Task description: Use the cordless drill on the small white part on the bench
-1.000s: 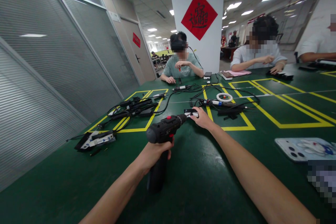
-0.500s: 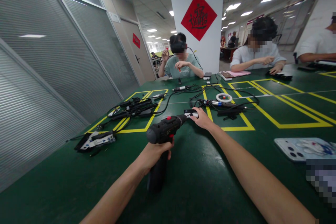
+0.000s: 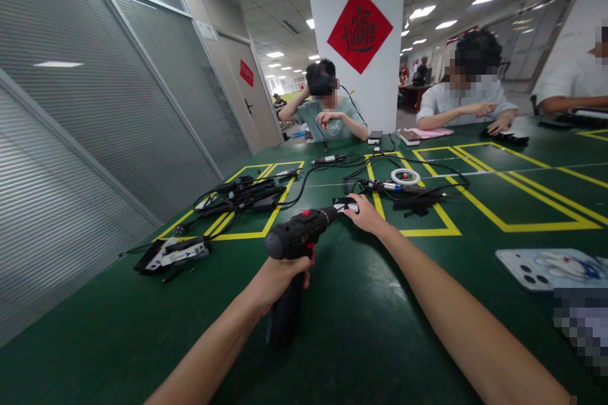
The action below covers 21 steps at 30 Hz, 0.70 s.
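My left hand (image 3: pixel 278 278) grips the handle of a black cordless drill (image 3: pixel 297 237) with a red button on top, held upright above the green table (image 3: pixel 142 329). The drill's nose points away from me at a small black and white part (image 3: pixel 346 205). My right hand (image 3: pixel 367 215) rests on that part and pins it to the table, right at the drill's tip.
A tangle of black cables and tools (image 3: pixel 242 196) lies at the left inside yellow floor-tape boxes. A white tape roll (image 3: pixel 406 176) and more cables sit beyond my right hand. A phone (image 3: pixel 546 267) lies at the right. Other people sit at the far side.
My hands and the drill have stayed in place. The person across the table has raised an arm to the headset.
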Available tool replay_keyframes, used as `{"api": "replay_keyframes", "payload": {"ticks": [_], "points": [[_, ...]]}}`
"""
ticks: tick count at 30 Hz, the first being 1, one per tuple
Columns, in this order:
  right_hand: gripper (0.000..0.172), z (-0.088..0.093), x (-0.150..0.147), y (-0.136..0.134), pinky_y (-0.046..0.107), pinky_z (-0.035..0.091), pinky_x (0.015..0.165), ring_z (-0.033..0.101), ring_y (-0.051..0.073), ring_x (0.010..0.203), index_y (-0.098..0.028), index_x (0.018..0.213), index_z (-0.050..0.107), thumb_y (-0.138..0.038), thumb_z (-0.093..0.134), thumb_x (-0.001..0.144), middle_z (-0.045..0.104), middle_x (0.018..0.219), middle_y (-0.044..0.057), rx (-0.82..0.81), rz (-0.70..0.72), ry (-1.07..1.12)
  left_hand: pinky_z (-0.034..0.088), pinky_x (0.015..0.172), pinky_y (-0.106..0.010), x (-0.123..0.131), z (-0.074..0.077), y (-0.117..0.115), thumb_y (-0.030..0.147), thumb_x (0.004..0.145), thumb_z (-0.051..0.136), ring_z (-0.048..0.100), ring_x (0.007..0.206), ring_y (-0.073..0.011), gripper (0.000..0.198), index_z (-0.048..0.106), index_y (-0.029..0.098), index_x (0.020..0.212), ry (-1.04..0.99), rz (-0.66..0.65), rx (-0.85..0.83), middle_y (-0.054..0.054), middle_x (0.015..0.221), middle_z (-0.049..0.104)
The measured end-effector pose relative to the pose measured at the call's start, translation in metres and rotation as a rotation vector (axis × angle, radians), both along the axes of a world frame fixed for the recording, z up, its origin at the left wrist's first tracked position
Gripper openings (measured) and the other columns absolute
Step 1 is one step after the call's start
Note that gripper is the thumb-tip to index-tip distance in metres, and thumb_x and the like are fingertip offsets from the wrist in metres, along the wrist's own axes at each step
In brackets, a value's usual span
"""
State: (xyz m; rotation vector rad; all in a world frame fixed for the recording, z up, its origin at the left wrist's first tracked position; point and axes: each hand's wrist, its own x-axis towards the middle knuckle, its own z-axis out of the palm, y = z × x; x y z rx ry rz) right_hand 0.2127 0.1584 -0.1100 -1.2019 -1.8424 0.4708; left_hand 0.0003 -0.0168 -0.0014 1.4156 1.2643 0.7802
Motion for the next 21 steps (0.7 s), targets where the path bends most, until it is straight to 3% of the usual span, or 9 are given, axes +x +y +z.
{"api": "replay_keyframes", "payload": {"ticks": [21], "points": [[0.043, -0.0015, 0.0, 0.0013, 0.032, 0.038, 0.09, 0.052, 0.017, 0.096, -0.023, 0.116, 0.046, -0.036, 0.055, 0.077, 0.045, 0.107, 0.006, 0.005, 0.003, 0.001, 0.04, 0.053, -0.024, -0.0024, -0.005, 0.0024, 0.025, 0.073, 0.053, 0.051, 0.053, -0.01, 0.016, 0.055, 0.014, 0.084, -0.026, 0.0, -0.004, -0.002, 0.077, 0.054]]}}
